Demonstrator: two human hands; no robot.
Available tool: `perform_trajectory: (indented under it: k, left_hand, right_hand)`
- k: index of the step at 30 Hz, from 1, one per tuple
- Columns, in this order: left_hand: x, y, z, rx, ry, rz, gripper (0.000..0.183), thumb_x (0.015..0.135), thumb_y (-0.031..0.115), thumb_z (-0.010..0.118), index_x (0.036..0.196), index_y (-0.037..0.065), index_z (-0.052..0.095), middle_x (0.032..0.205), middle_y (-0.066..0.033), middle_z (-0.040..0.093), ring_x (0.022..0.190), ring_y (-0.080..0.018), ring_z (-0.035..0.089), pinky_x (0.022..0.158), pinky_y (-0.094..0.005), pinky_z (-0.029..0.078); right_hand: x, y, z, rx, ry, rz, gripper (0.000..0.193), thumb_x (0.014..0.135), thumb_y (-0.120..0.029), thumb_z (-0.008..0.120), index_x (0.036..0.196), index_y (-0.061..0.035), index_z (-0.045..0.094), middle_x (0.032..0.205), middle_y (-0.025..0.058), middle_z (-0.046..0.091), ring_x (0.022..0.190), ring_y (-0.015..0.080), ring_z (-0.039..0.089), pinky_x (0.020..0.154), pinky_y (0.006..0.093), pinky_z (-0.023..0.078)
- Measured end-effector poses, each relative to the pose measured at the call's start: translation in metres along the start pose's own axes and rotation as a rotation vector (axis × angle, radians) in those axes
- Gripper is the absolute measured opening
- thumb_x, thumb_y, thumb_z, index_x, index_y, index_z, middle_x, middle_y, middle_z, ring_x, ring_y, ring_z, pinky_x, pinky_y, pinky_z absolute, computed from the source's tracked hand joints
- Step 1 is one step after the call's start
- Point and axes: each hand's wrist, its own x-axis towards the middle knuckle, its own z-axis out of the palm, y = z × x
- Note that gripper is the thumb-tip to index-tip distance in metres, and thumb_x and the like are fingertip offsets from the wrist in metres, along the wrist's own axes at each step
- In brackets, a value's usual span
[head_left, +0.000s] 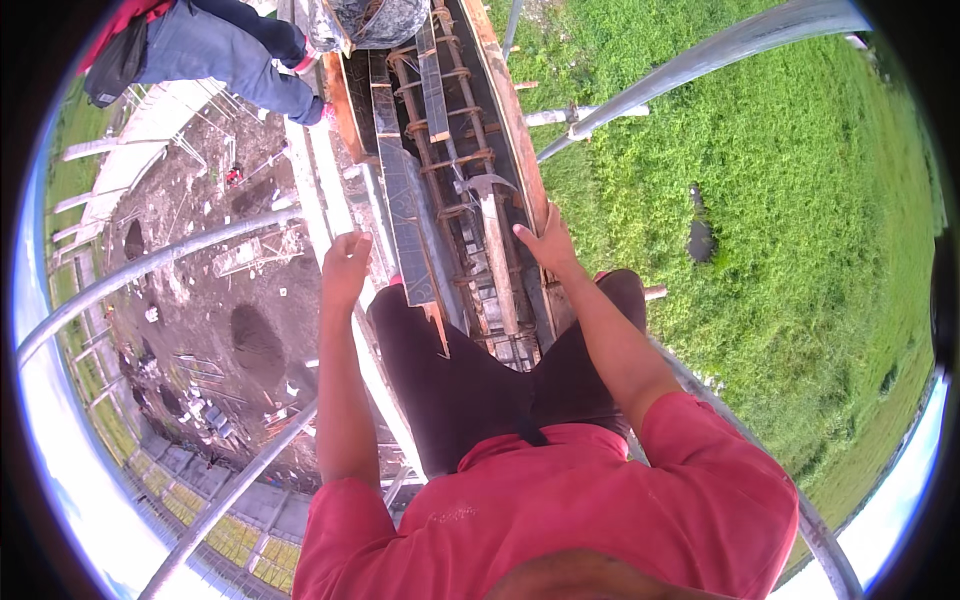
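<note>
Hammer [497,260], wood-handled, claw curved, amid rusty rebar [412,108]. Leftward: left hand [347,265], curled, grip unclear. Rightward: right hand [550,246], spread, on plank [515,115]; grass [790,250] beyond.

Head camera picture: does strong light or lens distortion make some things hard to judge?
Head view: the white sky at lower right is almost burnt out; head view: the long grey metal pole at upper right bends, likely from the fisheye lens; head view: the long pale beam near the bare left hand looks washed out; head view: the wooden-handled, grey-headed claw hammer is readable.
</note>
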Motion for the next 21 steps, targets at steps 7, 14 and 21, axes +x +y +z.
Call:
perform_trajectory:
  k: [7, 14, 21]
  left_hand:
    - [0.120, 0.049, 0.076, 0.389, 0.458, 0.338, 0.065, 0.088, 0.042, 0.076, 0.132, -0.003, 0.060, 0.130, -0.0293, 0.060, 0.119, -0.0435, 0.061, 0.103, -0.0479, 0.049]
    - [0.213, 0.099, 0.165, 0.338, 0.305, 0.434, 0.089, 0.084, 0.050, 0.077, 0.145, -0.007, 0.046, 0.135, -0.0301, 0.054, 0.129, -0.0434, 0.053, 0.109, -0.0481, 0.045]
    - [0.250, 0.111, 0.215, 0.441, 0.396, 0.267, 0.078, 0.085, 0.034, 0.072, 0.141, -0.010, 0.042, 0.138, -0.0342, 0.052, 0.131, -0.0504, 0.052, 0.110, -0.0534, 0.045]
  right_hand:
    - [0.003, -0.002, 0.009, -0.010, 0.153, 0.045, 0.076, 0.088, -0.046, 0.073, 0.143, -0.0039, 0.042, 0.114, 0.0298, 0.068, 0.105, 0.0473, 0.067, 0.092, 0.0552, 0.052]
    - [-0.002, -0.007, 0.011, 0.033, 0.232, 0.042, 0.070, 0.087, -0.042, 0.072, 0.141, -0.0050, 0.046, 0.119, 0.0278, 0.067, 0.108, 0.0466, 0.066, 0.094, 0.0550, 0.050]
    - [0.001, 0.001, 0.016, 0.035, 0.225, 0.034, 0.075, 0.087, -0.042, 0.071, 0.147, -0.0065, 0.044, 0.123, 0.0266, 0.067, 0.110, 0.0453, 0.066, 0.095, 0.0540, 0.051]
